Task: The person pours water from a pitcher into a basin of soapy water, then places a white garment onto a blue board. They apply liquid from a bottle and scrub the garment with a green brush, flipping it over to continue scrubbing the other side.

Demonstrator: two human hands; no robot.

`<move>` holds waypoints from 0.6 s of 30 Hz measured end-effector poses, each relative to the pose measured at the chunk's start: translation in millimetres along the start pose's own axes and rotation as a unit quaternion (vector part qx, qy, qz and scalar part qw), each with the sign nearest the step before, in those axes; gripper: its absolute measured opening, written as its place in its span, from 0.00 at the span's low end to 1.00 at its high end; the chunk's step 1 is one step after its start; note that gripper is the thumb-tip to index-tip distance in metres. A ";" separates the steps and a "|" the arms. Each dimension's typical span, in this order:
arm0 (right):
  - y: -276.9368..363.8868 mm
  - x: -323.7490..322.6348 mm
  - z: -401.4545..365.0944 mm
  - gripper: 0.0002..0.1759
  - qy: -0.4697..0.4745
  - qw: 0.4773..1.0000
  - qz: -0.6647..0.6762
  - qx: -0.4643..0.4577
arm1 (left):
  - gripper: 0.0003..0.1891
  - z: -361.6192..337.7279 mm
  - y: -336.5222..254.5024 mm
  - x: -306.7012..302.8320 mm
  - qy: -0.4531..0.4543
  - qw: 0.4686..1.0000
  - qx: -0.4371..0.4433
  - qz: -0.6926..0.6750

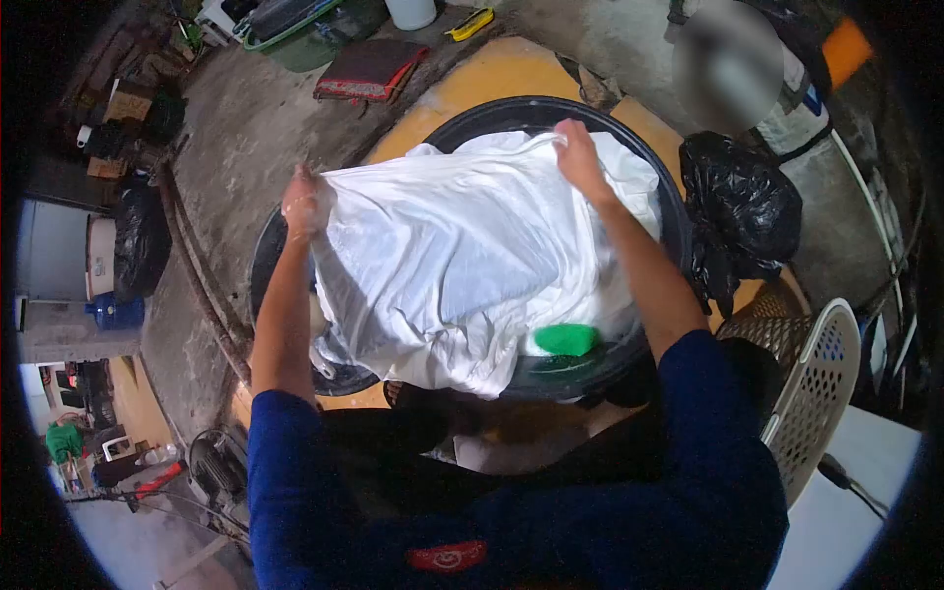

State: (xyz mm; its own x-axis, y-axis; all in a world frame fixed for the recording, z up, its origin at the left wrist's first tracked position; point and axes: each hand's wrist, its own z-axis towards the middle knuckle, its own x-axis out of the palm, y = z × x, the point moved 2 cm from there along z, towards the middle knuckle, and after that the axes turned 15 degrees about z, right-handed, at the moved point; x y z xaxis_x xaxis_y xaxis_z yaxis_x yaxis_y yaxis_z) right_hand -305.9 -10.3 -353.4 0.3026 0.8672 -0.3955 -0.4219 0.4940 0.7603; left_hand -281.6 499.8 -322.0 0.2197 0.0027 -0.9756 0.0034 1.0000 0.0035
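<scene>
Past your sleeves (287,462), left hand (303,204) and right hand (578,157) each clench the cloth (462,265); hold it taut over the tub (521,106).

The view is a round fisheye picture with black corners, and straight lines bend toward the rim. Light falls from above onto the white cloth (462,265), the brightest thing here, nearly washed out along its upper folds. Below the cloth the blue sleeves (295,472) sink into deep shadow. Right of the cloth a black bag (737,211) shows small glints. Far lower left of the cloth a daylit yard (118,531) glows pale. Above right of the cloth sits a blurred grey patch (728,64). The left hand (305,202) looks slightly soft.
</scene>
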 end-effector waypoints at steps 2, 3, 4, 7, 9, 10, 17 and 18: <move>4.8 1.9 -17.6 0.13 0.065 0.997 0.002 -0.029 | 0.27 0.4 2.0 11.8 0.029 0.997 -0.009 -0.076; -2.1 6.0 -26.4 0.15 0.137 0.990 0.015 -0.024 | 0.28 -3.5 -2.7 7.3 0.150 0.982 -0.028 -0.111; -10.0 11.8 -35.1 0.17 0.207 0.978 0.029 -0.018 | 0.28 -11.3 -9.9 -12.8 0.269 0.951 -0.046 -0.142; -43.1 27.4 -56.0 0.22 0.185 0.979 -0.086 -0.030 | 0.29 -42.7 -18.3 -42.7 0.417 0.866 -0.106 -0.254; -75.1 24.8 -57.6 0.27 0.197 0.974 -0.083 0.076 | 0.32 -64.6 -17.6 -52.6 0.445 0.827 -0.073 -0.337; -86.8 18.8 -54.9 0.28 0.182 0.977 -0.073 0.086 | 0.34 -73.2 -15.0 -56.3 0.456 0.806 -0.017 -0.377; -65.6 9.3 -58.8 0.25 0.117 0.974 -0.142 0.130 | 0.54 -117.7 2.8 -68.0 0.460 0.763 0.079 -0.447; -59.8 9.8 -67.3 0.24 0.071 0.980 -0.142 0.120 | 0.54 -126.1 9.0 -61.7 0.463 0.769 0.074 -0.434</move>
State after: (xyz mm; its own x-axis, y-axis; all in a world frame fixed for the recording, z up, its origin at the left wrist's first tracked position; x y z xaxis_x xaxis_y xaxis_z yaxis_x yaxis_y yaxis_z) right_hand -335.2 -27.1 -437.4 0.2500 0.7056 -0.6631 -0.1194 0.7021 0.7020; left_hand -418.1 509.2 -289.5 -0.7176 -0.5949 -0.3623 -0.1170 0.6157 -0.7792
